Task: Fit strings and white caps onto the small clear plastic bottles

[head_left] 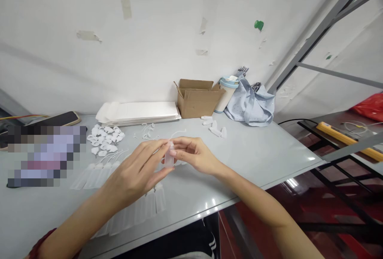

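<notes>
Over the grey table, both of my hands meet at a small translucent plastic bottle (169,160), held roughly upright. My left hand (134,168) grips it from the left, with the thumb low on the body and fingers near the top. My right hand (196,154) pinches the neck from the other side. A thin pale tube (178,132) sticks out beyond the fingers; its joint to the bottle is hidden. Left of my hands lie a row of translucent bottles with thin tubes (97,174) and a pile of white plastic caps (104,136). More translucent bottles (140,210) lie under my left forearm.
Along the wall stand a stack of white sheets (140,112), an open cardboard box (196,104), a lidded cup (226,93) and a light blue cloth bag (253,105). Loose thin tubes (146,130) and white plastic pieces (217,130) lie before them. A dark phone (56,119) is far left.
</notes>
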The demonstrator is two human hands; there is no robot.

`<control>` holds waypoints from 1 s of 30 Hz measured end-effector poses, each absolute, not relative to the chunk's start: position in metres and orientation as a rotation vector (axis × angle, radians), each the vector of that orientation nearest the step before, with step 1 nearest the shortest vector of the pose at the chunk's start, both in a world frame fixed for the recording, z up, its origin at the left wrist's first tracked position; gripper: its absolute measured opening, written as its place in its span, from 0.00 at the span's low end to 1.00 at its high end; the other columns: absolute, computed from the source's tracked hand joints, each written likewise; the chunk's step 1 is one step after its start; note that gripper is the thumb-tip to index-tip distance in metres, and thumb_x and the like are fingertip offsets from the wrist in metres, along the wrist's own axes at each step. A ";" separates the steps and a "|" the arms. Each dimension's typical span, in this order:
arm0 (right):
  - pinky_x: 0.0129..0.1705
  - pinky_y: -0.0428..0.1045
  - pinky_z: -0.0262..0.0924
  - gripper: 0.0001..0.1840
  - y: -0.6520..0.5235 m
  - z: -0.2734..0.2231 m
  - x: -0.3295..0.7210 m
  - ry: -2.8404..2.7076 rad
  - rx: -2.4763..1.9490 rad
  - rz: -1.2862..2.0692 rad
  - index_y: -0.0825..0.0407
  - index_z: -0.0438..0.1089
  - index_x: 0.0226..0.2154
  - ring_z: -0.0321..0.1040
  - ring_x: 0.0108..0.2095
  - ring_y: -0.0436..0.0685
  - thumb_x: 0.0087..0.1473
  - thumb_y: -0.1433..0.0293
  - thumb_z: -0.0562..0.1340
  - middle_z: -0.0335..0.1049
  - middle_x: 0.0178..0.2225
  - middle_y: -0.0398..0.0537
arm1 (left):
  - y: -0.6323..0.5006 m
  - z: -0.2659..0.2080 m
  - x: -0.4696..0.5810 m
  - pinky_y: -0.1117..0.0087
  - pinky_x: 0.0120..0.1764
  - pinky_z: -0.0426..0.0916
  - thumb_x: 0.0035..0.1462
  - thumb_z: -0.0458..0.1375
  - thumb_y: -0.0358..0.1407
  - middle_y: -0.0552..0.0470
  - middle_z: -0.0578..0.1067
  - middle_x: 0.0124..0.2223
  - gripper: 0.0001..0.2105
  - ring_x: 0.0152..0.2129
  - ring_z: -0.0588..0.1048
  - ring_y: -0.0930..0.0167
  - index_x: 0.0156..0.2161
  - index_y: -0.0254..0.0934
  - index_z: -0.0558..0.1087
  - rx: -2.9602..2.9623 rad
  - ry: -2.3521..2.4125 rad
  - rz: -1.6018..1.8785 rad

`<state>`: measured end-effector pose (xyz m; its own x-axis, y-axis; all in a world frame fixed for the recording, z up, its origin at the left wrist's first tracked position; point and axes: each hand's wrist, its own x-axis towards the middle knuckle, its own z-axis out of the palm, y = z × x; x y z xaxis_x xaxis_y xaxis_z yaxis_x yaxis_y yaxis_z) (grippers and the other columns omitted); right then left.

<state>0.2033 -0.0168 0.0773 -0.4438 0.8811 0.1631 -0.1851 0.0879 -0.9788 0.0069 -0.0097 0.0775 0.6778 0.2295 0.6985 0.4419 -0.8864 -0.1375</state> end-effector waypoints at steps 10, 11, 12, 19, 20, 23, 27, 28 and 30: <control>0.38 0.47 0.67 0.16 -0.002 0.078 0.219 -1.649 -0.670 1.784 0.55 0.72 0.43 0.73 0.34 0.50 0.51 0.66 0.66 0.76 0.34 0.47 | -0.021 0.068 0.005 0.57 0.44 0.71 0.55 0.61 0.32 0.39 0.73 0.48 0.22 0.46 0.71 0.60 0.54 0.31 0.62 -2.758 -0.582 -1.062; 0.39 0.48 0.67 0.15 0.000 0.078 0.222 -1.709 -0.708 1.752 0.55 0.73 0.41 0.73 0.33 0.50 0.50 0.67 0.66 0.76 0.34 0.47 | -0.027 0.066 0.005 0.57 0.45 0.71 0.55 0.61 0.32 0.39 0.73 0.48 0.22 0.46 0.71 0.60 0.54 0.32 0.63 -2.765 -0.605 -1.053; 0.40 0.48 0.67 0.14 0.002 0.079 0.226 -1.757 -0.753 1.701 0.55 0.73 0.40 0.73 0.33 0.50 0.50 0.67 0.66 0.76 0.33 0.47 | -0.033 0.063 0.005 0.57 0.45 0.70 0.56 0.61 0.33 0.40 0.73 0.48 0.20 0.46 0.71 0.60 0.53 0.33 0.63 -2.774 -0.635 -1.042; 0.33 0.47 0.64 0.07 0.025 0.077 0.249 -1.675 -1.122 1.013 0.56 0.70 0.32 0.71 0.27 0.49 0.53 0.68 0.61 0.74 0.28 0.46 | -0.070 0.032 0.007 0.57 0.44 0.70 0.60 0.55 0.37 0.41 0.74 0.48 0.13 0.46 0.69 0.59 0.47 0.33 0.68 -2.893 -0.789 -0.892; 0.31 0.47 0.63 0.07 0.028 0.076 0.250 -1.665 -1.148 0.966 0.56 0.70 0.31 0.71 0.26 0.49 0.53 0.68 0.60 0.73 0.27 0.46 | -0.071 0.027 0.008 0.56 0.44 0.70 0.60 0.54 0.37 0.41 0.73 0.48 0.13 0.46 0.69 0.58 0.47 0.33 0.68 -2.897 -0.806 -0.880; 0.30 0.46 0.62 0.06 0.033 0.073 0.253 -1.668 -1.186 0.889 0.56 0.69 0.31 0.70 0.25 0.49 0.53 0.70 0.59 0.73 0.26 0.45 | -0.069 0.017 0.009 0.53 0.45 0.68 0.61 0.52 0.37 0.40 0.73 0.47 0.12 0.47 0.68 0.57 0.47 0.32 0.68 -2.869 -0.873 -0.860; 0.31 0.47 0.62 0.07 0.033 0.071 0.254 -1.712 -1.208 0.824 0.55 0.69 0.31 0.70 0.25 0.49 0.54 0.68 0.59 0.72 0.26 0.45 | -0.065 0.013 0.009 0.52 0.44 0.68 0.61 0.52 0.38 0.40 0.73 0.45 0.12 0.46 0.68 0.55 0.45 0.31 0.69 -2.827 -0.892 -0.806; 0.30 0.47 0.62 0.07 0.033 0.071 0.255 -1.721 -1.212 0.813 0.55 0.69 0.31 0.70 0.25 0.49 0.54 0.68 0.58 0.72 0.26 0.45 | -0.065 0.013 0.009 0.53 0.43 0.69 0.61 0.52 0.38 0.40 0.73 0.44 0.12 0.45 0.68 0.56 0.45 0.31 0.69 -2.831 -0.887 -0.780; 0.30 0.46 0.62 0.08 0.033 0.070 0.256 -1.737 -1.220 0.789 0.55 0.69 0.31 0.70 0.25 0.50 0.54 0.68 0.58 0.73 0.26 0.45 | -0.065 0.015 0.009 0.54 0.42 0.69 0.61 0.52 0.39 0.40 0.73 0.44 0.13 0.44 0.68 0.56 0.45 0.31 0.69 -2.846 -0.884 -0.752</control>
<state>0.2560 0.0329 0.0705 -0.1638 0.9452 0.2823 0.4097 0.3255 -0.8522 0.0090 -0.0651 0.0153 0.7152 0.5154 0.4720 0.5489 -0.8323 0.0772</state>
